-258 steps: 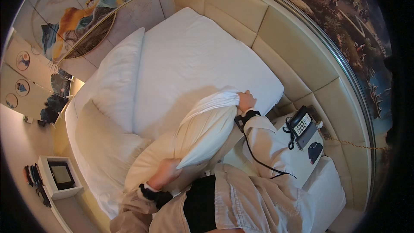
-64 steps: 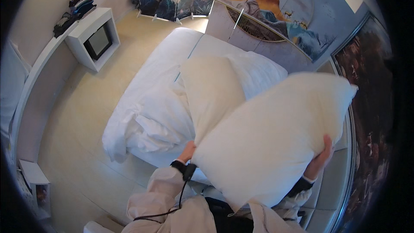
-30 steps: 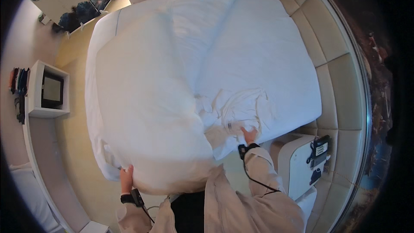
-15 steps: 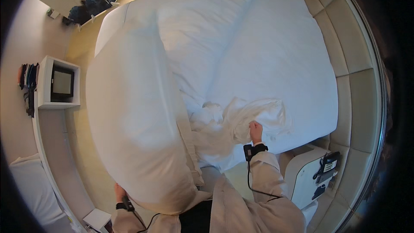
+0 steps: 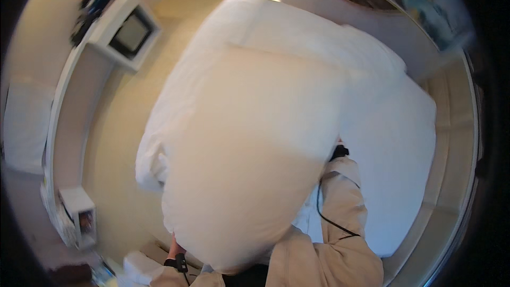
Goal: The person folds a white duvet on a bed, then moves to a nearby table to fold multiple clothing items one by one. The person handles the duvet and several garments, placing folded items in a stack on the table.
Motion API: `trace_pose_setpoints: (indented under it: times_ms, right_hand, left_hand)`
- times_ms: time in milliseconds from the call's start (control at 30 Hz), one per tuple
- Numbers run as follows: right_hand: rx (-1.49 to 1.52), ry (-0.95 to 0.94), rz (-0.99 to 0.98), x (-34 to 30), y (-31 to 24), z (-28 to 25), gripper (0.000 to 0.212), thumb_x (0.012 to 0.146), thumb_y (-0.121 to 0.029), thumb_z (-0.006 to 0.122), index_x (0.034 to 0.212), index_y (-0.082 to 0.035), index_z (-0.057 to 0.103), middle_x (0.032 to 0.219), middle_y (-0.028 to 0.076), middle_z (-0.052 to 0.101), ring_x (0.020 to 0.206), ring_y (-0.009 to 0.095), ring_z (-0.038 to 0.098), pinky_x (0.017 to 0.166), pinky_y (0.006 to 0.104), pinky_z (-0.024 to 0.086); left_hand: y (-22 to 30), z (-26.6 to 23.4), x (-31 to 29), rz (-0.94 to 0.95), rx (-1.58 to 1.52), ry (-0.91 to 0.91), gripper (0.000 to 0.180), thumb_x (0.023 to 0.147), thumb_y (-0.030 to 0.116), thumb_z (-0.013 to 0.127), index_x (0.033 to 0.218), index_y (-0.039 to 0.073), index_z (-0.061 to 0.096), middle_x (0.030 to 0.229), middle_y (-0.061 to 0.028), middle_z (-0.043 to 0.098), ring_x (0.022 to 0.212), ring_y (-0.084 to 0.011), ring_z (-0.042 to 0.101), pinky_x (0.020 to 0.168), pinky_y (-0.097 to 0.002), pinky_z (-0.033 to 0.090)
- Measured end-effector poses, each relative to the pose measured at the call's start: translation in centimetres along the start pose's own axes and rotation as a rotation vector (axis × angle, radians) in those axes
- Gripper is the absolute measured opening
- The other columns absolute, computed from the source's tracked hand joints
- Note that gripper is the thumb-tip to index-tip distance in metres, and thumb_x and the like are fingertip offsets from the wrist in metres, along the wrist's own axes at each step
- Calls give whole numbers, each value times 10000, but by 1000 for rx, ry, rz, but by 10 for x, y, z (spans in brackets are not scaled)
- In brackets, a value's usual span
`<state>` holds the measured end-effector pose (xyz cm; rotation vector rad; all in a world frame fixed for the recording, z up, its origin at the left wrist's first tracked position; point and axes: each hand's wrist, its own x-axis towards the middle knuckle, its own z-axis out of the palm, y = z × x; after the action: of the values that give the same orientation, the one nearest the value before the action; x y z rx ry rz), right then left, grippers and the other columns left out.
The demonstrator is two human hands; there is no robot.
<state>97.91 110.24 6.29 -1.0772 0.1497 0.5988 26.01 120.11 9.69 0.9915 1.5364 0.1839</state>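
A large plump white pillow (image 5: pixel 249 149) fills the middle of the head view, standing tilted against my front and blurred by motion. My left hand (image 5: pixel 174 246) grips its lower left edge, with the fingertips hidden by the pillow. At the pillow's right edge only a sliver of my right hand (image 5: pixel 339 142) shows above a black wrist strap. Its fingers are hidden behind the pillow. Beyond lies the bed with a white duvet (image 5: pixel 186 74) and a smooth white sheet (image 5: pixel 393 165) to the right.
A padded beige headboard (image 5: pixel 443 154) borders the bed on the right. Along the left wall are a white box shelf (image 5: pixel 119 34) with a dark-framed screen and a small white cabinet (image 5: pixel 79 218). Yellowish floor (image 5: pixel 119 143) runs between them and the bed. A picture (image 5: pixel 404 0) hangs at upper right.
My view has swung round, and the pillow now sits further right, covering more of the bed. My right hand has gone from the crumpled white cloth to behind the pillow's right edge.
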Motion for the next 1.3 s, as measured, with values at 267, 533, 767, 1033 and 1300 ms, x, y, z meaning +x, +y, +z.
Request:
trace_pose_setpoints:
  times_ms: [267, 533, 767, 1033, 1300]
  right_hand:
    - [-750, 8, 42, 20, 94, 47, 279, 942, -283, 479, 894, -32, 593, 816, -13, 593, 681, 148, 533, 623, 291, 448]
    - [-891, -298, 60, -48, 166, 165, 277, 940, -280, 481, 899, -31, 593, 820, -8, 597, 685, 150, 538, 625, 291, 451]
    - [-854, -702, 169, -184, 235, 307, 274, 939, -278, 482, 904, -30, 594, 823, -4, 599, 687, 151, 542, 627, 290, 453]
    - [-845, -1085, 282, -380, 309, 437, 272, 938, -275, 483, 909, -29, 594, 827, 0, 602, 691, 153, 546, 629, 290, 455]
    - [-850, -1293, 347, -591, 392, 537, 269, 936, -272, 484, 914, -27, 594, 830, 4, 606, 694, 155, 551, 631, 290, 458]
  left_hand:
    - [2, 84, 3, -97, -185, -9, 385, 962, 176, 465, 1292, -21, 446, 1283, -155, 515, 1156, -261, 493, 1012, -366, 381]
    - [48, 84, 13, 18, -325, -62, 381, 965, 187, 462, 1287, -16, 458, 1298, -156, 505, 1156, -261, 493, 1011, -366, 381]
    - [97, -24, -41, 167, -489, 9, 377, 967, 196, 459, 1282, -12, 467, 1311, -156, 496, 1157, -260, 494, 1011, -366, 381]
    - [75, -226, -143, 286, -699, 264, 376, 969, 206, 456, 1279, -8, 476, 1324, -157, 486, 1157, -260, 494, 1010, -366, 382]
    - [-57, -408, -238, 284, -921, 561, 389, 966, 214, 458, 1285, -8, 467, 1323, -165, 481, 1152, -268, 498, 1001, -372, 389]
